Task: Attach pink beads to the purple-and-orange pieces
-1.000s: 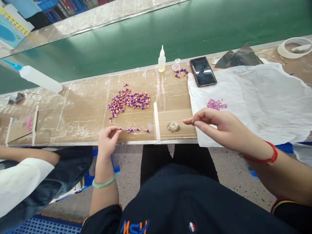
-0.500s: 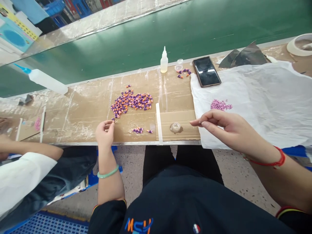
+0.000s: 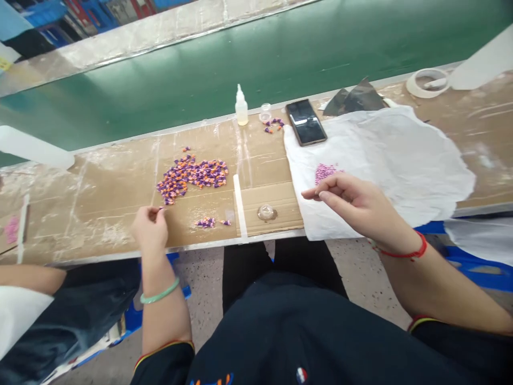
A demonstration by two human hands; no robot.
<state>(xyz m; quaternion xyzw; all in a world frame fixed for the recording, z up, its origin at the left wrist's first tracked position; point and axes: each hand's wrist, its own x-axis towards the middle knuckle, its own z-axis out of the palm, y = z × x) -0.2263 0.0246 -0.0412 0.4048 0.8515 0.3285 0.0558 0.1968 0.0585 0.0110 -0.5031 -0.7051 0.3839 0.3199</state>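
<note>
My left hand [image 3: 151,227] pinches a small purple piece [image 3: 161,208] between thumb and fingertips, just above the table. Beyond it lies a loose pile of small purple-and-orange pieces [image 3: 194,174] that look cone-shaped. A little cluster of the same pieces [image 3: 206,222] is near the front edge. My right hand [image 3: 355,203] hovers over the white cloth, thumb and fingers drawn close together; whatever they hold is too small to make out. Tiny pink bits [image 3: 325,172] are heaped just behind it. A small clear round dish [image 3: 265,212] rests on a cardboard piece [image 3: 280,195] between my hands.
A dropper bottle [image 3: 241,109], a clear cap [image 3: 265,111] and a phone [image 3: 306,122] stand along the back. The white cloth [image 3: 404,160] covers the right side, with a tape roll [image 3: 427,83] behind. A white strip [image 3: 240,208] edges the cardboard. A co-worker's arm [image 3: 32,278] is at left.
The view has swung right, so things on the table appear further left. My left hand, still pinching the piece, has drawn slightly away from the pile. My right hand keeps its pose.
</note>
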